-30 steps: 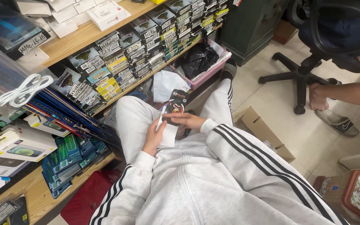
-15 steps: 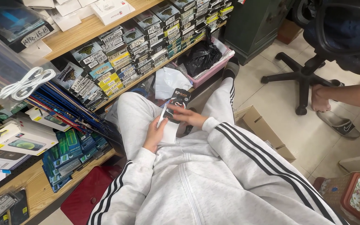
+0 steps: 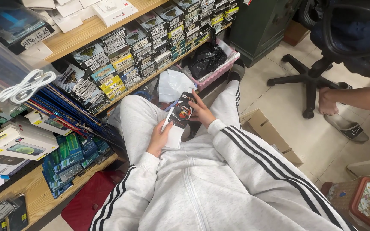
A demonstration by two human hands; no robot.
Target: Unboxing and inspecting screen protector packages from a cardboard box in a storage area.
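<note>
The person is sitting in a grey tracksuit with black stripes, and both hands are meeting over the lap. The left hand (image 3: 159,139) is curling around the lower edge of a black flat product packet (image 3: 181,114), thumb along its side, with a white sheet (image 3: 174,137) tucked just beneath. The right hand (image 3: 202,113) is gripping the packet's far edge, fingers wrapped behind it (the packet is tilting slightly toward the shelves). Just beyond the right knee, an open cardboard box (image 3: 264,128) is lying on the tiled floor; its inside cannot be made out. Beside the left knee, the wooden shelf unit (image 3: 86,32) is holding rows of small boxed accessories (image 3: 150,36) standing on edge, and a coiled white cable (image 3: 24,85) is hanging nearer the camera. Farther on, a pink plastic bin (image 3: 221,68) is holding a crumpled black bag (image 3: 206,60). Beyond that, another person's foot (image 3: 328,102) is resting beside an office chair base (image 3: 309,81).
</note>
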